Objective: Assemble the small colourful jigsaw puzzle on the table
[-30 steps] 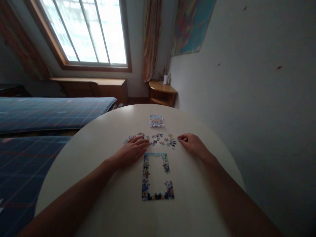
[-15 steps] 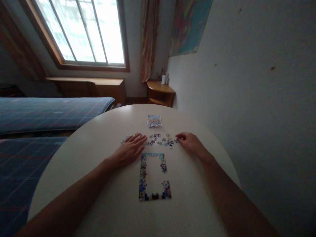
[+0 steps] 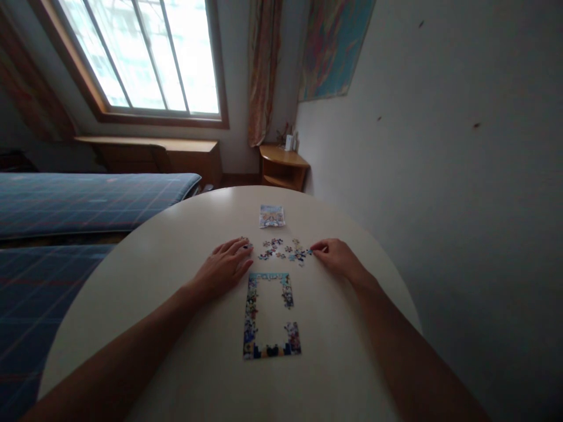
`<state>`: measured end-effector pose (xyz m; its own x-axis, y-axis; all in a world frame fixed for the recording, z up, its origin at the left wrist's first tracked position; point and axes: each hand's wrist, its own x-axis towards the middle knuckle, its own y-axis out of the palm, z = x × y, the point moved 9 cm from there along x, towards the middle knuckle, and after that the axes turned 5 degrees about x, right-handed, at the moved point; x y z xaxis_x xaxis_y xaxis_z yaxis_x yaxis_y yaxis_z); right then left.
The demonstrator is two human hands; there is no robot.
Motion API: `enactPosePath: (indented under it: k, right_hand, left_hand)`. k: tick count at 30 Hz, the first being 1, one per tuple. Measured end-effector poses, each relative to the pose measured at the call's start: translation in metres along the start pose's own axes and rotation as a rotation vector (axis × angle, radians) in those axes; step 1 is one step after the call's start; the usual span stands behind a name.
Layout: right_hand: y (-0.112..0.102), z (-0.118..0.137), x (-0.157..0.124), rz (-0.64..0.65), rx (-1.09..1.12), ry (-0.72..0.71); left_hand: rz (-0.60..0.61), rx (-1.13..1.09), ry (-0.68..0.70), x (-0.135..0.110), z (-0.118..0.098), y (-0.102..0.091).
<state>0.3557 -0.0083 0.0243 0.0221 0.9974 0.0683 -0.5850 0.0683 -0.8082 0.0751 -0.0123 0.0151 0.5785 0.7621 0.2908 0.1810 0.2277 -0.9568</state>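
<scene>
The bare left hand (image 3: pixel 223 264) is lying spread, gripping nothing visible, while the bare right hand (image 3: pixel 335 256), nearly pinched, hold unclear, is best handling small, multicoloured, knobbed jigsaw pieces (image 3: pixel 299 255) lightly.

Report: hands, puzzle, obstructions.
Left hand over loose pieces, partly hiding some. Right hand at pieces' right edge, grip unclear. Puzzle border gapped on right side.

The left hand (image 3: pixel 223 265) and right hand (image 3: pixel 336 258) are both left bare, with kinda slim fingers (image 3: pixel 233 247). They're joined by narrow wrists (image 3: pixel 189 294) to equally bare forearms (image 3: pixel 136 347), noticeably thickened further back. Finer detail's pretty much lost in the blur.
</scene>
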Motion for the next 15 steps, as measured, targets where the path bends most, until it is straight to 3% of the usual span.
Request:
enactPosePath:
  k: [8,15]
  right_hand:
    - [0.001,0.005,0.001,-0.034,-0.018,-0.051]
    - [0.013,0.006,0.011,-0.059,-0.061,-0.136]
  left_hand:
    - [0.015,0.028,-0.308,-0.005,0.034,0.005]
    - [0.044,0.023,-0.368,-0.007,0.042,0.010]
